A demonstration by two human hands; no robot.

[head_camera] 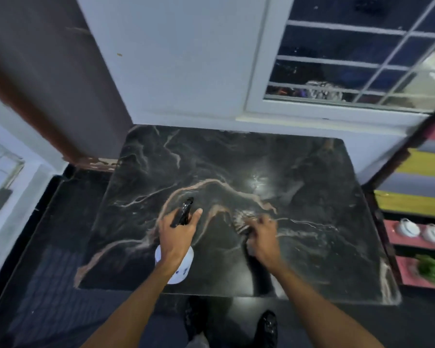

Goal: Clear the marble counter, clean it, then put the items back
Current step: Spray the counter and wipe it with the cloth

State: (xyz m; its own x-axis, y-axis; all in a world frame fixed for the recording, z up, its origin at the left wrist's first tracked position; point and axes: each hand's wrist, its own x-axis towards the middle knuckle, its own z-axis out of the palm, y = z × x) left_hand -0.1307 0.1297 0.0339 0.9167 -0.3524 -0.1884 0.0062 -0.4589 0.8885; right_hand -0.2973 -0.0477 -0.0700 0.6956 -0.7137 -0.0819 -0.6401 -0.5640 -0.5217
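Directly below the head camera, the dark marble counter (236, 159) fills the middle of the scene, veined in pink and white, with a bright light reflection right of centre. The left hand (177, 234) is curled around a spray bottle (174, 268), fingers wrapped at its black trigger head, which points toward the far side; the white body shows below the wrist, over the counter's near edge. The right hand (261, 234) rests on the counter just right of it, over a blurred, striped cloth (242, 219); whether its fingers grip the cloth I cannot tell. A barred window (337, 59) is far right. Two white bowls (409, 228) sit on a coloured shelf (412, 162) at right.
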